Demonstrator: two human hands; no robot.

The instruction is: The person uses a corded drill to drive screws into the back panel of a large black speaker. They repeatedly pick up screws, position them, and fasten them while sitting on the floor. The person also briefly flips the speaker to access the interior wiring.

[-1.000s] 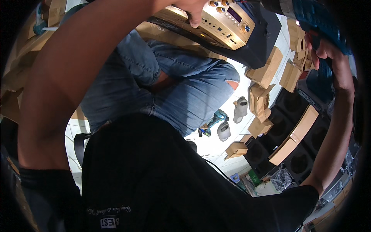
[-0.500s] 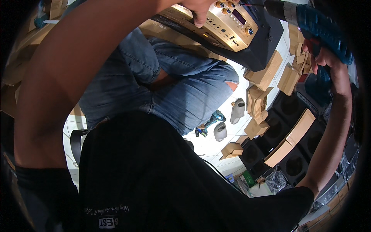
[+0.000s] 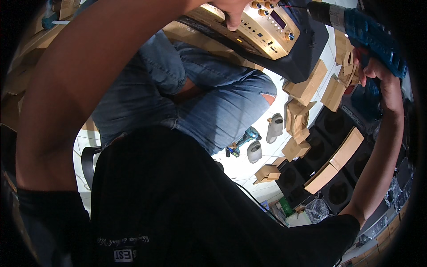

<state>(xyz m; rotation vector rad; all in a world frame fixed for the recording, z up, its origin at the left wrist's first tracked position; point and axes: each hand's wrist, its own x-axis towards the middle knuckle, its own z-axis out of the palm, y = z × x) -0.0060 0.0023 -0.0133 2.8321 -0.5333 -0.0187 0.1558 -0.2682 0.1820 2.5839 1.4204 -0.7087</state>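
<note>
At the top of the view, a gold control panel [image 3: 271, 44] with knobs, sockets and a small dark display is set in an angular black cabinet [image 3: 307, 55]. My left hand [image 3: 231, 11] rests against the panel's face, its thumb stretched out beside the sockets; the upper edge of the picture cuts off the other fingers. My right hand [image 3: 378, 71] is wrapped round the grip of a teal cordless drill [image 3: 369, 38]. The drill lies nearly level, its long thin bit pointing left to the panel's upper edge near the knobs. Where the bit's tip meets the panel is hard to make out.
Grey slippers [image 3: 254, 152] and a second teal power tool [image 3: 247, 136] lie on the white tiled floor. Cardboard pieces [image 3: 304, 84] are scattered at the right. Several black speaker boxes [image 3: 336, 193] stand beyond them, under a long cardboard strip [image 3: 333, 161].
The panel and cabinet sit slightly farther right in view, and the drill has shifted a little right with them. Both hands keep their places on panel and drill.
</note>
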